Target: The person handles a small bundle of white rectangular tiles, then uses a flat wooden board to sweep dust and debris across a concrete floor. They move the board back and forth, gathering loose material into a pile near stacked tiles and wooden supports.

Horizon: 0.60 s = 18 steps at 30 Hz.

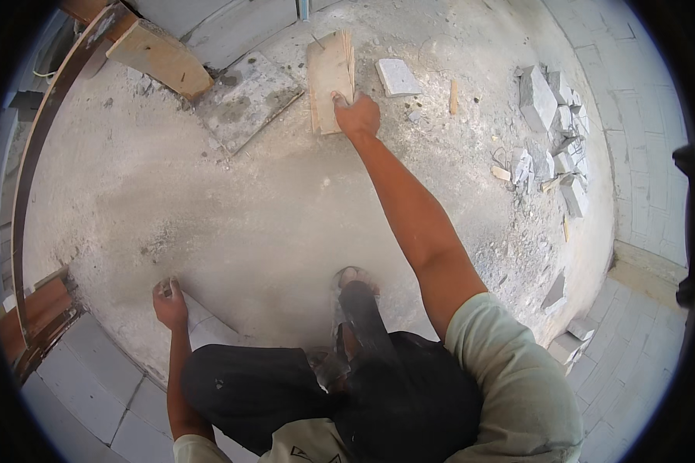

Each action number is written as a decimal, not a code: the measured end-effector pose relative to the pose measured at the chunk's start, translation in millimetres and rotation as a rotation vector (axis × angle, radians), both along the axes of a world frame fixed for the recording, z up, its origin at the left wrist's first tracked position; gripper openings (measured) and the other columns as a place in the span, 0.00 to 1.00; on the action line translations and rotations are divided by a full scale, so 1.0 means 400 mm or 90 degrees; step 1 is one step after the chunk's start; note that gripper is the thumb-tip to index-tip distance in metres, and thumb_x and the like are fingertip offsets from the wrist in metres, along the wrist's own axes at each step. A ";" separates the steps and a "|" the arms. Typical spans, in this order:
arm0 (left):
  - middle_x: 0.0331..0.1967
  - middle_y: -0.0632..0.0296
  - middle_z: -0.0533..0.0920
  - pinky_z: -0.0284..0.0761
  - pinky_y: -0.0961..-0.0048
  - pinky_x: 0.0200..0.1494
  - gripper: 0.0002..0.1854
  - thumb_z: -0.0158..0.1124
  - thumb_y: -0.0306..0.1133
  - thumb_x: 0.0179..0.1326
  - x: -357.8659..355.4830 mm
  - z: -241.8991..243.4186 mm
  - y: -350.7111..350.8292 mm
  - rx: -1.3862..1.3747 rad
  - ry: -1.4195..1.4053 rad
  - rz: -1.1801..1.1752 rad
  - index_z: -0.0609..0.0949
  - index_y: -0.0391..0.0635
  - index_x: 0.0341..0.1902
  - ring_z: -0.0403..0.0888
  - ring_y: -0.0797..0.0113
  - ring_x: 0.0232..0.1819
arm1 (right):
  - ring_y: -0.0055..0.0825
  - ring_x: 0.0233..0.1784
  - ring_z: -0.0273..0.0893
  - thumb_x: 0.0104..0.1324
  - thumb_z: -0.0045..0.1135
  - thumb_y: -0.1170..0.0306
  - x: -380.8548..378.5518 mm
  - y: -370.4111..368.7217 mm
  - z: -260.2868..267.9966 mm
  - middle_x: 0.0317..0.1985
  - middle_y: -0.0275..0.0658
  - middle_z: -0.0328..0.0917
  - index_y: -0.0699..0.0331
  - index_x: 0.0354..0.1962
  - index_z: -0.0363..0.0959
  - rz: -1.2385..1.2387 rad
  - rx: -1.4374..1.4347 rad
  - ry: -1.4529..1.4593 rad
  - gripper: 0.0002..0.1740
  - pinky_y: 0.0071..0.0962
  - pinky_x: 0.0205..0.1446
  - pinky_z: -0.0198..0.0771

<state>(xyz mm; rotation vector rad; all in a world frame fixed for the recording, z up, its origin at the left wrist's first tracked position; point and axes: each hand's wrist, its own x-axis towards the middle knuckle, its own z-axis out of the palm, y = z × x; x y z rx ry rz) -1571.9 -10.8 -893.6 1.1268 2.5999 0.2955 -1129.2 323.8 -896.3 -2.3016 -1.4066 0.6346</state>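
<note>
My right hand [358,116] reaches far forward and grips the near right edge of a short wooden board [327,81], its thumb lying on the board's face. A nail sticks up near the board's far end. My left hand [169,304] is low at the left, beside my knee, with its fingers curled inward. Whether something small sits between those fingers is not clear. Close to that hand, a pale flat slab [205,321] shows partly behind my leg. The dusty concrete floor [237,214] spreads between the two hands.
A flat, stained slab [246,98] lies left of the board, near a wooden plank [159,58]. To the right are a light block piece [398,77], a wood strip [453,97] and a heap of broken blocks [562,133]. A long curved-looking bar [26,173] edges the left side.
</note>
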 end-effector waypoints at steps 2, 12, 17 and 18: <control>0.44 0.53 0.84 0.76 0.63 0.48 0.19 0.62 0.45 0.64 -0.003 -0.003 -0.003 0.004 -0.012 -0.003 0.83 0.41 0.47 0.84 0.56 0.43 | 0.52 0.48 0.81 0.61 0.61 0.47 0.066 0.006 0.001 0.40 0.53 0.83 0.68 0.41 0.79 -0.141 -0.024 0.001 0.29 0.45 0.52 0.75; 0.42 0.55 0.85 0.76 0.61 0.48 0.21 0.64 0.49 0.62 0.017 -0.013 0.022 0.019 0.017 0.088 0.85 0.42 0.44 0.84 0.55 0.42 | 0.47 0.50 0.82 0.60 0.61 0.50 0.805 -0.437 0.001 0.45 0.55 0.83 0.75 0.44 0.79 -0.548 -0.068 -0.098 0.32 0.38 0.54 0.75; 0.41 0.54 0.86 0.76 0.60 0.49 0.22 0.64 0.51 0.60 0.041 0.023 0.053 -0.034 0.017 0.113 0.85 0.42 0.44 0.84 0.52 0.44 | 0.47 0.47 0.83 0.57 0.64 0.55 0.925 -0.807 0.003 0.44 0.55 0.83 0.76 0.45 0.78 -0.632 -0.039 0.001 0.30 0.38 0.53 0.76; 0.41 0.53 0.86 0.76 0.60 0.49 0.23 0.64 0.51 0.60 0.046 0.029 0.055 -0.033 0.007 0.117 0.86 0.42 0.44 0.84 0.51 0.44 | 0.47 0.47 0.83 0.56 0.65 0.54 0.919 -0.833 0.005 0.44 0.55 0.83 0.76 0.45 0.78 -0.614 -0.048 -0.022 0.31 0.38 0.53 0.76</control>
